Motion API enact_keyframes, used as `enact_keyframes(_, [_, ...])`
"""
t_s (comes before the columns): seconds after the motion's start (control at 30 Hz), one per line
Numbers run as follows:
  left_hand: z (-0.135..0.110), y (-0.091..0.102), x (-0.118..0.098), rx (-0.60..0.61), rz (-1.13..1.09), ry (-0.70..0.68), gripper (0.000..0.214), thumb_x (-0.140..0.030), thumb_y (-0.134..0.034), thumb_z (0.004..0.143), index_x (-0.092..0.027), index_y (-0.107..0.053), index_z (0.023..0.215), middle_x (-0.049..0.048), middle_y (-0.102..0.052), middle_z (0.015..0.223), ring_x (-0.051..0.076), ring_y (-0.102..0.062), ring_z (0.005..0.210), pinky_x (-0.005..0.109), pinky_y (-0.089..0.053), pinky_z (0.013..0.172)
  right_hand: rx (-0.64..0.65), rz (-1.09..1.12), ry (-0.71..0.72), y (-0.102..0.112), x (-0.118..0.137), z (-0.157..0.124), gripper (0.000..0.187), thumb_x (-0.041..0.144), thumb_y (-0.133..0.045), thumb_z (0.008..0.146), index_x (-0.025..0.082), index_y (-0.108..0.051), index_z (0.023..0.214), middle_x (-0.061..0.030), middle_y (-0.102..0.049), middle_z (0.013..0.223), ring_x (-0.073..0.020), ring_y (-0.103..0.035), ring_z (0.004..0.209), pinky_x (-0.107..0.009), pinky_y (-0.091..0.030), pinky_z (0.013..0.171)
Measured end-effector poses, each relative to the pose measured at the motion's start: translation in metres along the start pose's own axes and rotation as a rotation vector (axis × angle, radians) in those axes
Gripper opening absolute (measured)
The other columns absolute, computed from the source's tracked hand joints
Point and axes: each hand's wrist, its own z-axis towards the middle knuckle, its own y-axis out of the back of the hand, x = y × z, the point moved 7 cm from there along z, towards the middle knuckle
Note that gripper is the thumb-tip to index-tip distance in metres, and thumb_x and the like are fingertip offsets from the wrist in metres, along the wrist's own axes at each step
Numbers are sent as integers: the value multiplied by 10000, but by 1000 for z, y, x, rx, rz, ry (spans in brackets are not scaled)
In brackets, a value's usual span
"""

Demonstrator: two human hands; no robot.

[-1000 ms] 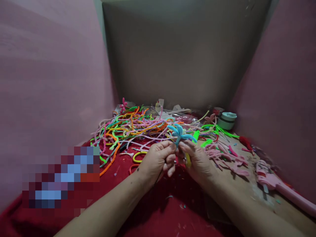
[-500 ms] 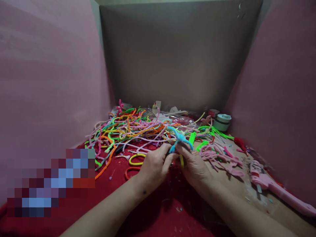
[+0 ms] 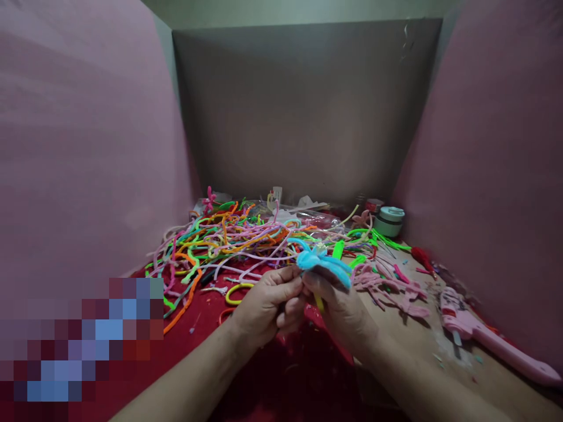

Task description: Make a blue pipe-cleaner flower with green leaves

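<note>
Fingers of the left hand [image 3: 270, 299] and right hand [image 3: 341, 308] are closed in a narrow pinch; below them I see, from afar, red cloth [image 3: 189, 351], beyond them a tangled heap of coloured pipe cleaners [image 3: 237, 234], and well to their right a pink glue gun [image 3: 477, 328]. At the fingertips I have the blue fuzzy flower [image 3: 324, 264], held between both hands, while a yellow handle loop [image 3: 227, 296] lies left of the fingers and a bright green strip [image 3: 338, 250] just beyond.
</note>
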Motion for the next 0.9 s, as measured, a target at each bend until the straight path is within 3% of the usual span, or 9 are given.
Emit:
enact_keyframes(0.13, [-1,1,4,116,-104,32,113,-267,-595,774,-161,-575,739,-75,-383,424,23,-202,303,136,-224,299,32,-30,-25,-3,5,-5,242,326,-622,758,172,-514,606,33,-430,585,-93,-336,542,-245,-333,526])
enact_keyframes(0.3, [-2,2,3,120,-101,45,151,-287,-626,746,-149,-580,707,-76,-370,421,20,-220,303,138,-239,311,55,-82,-8,-7,17,-7,208,303,-635,746,172,-539,617,47,-434,577,-84,-337,534,-228,-341,527])
enact_keyframes(0.4, [0,3,2,54,-22,51,158,-307,-609,764,-163,-555,726,-81,-375,432,21,-216,309,139,-244,310,-13,-30,8,-2,17,-4,157,293,-659,724,178,-584,647,40,-493,610,-97,-406,570,-236,-381,579])
enact_keyframes(0.5, [2,5,-3,-101,185,5,167,-350,-547,811,-185,-540,839,-81,-412,458,30,-241,305,147,-225,310,-88,119,-3,2,10,0,93,272,-669,713,188,-629,705,23,-554,681,-119,-476,632,-261,-410,646])
enact_keyframes(0.67, [-3,5,-18,-359,809,-222,223,-346,-516,825,-184,-537,977,-57,-463,559,64,-371,404,189,-295,413,-156,257,-38,6,-1,3,80,231,-668,710,209,-678,787,7,-623,743,-147,-535,696,-287,-431,691])
enact_keyframes(0.8, [-12,-1,-30,-427,1217,-470,113,-254,-487,836,-192,-571,879,-23,-508,631,94,-428,524,218,-324,543,-149,242,-2,5,-3,3,95,206,-668,711,212,-683,804,-1,-650,805,-159,-557,759,-305,-425,758])
enact_keyframes(0.9, [-16,-2,-33,-432,1281,-524,143,-234,-449,849,-195,-566,776,-25,-483,596,102,-427,519,222,-310,544,-138,169,29,4,1,2,102,229,-664,721,211,-681,820,-3,-647,809,-159,-554,758,-310,-422,769])
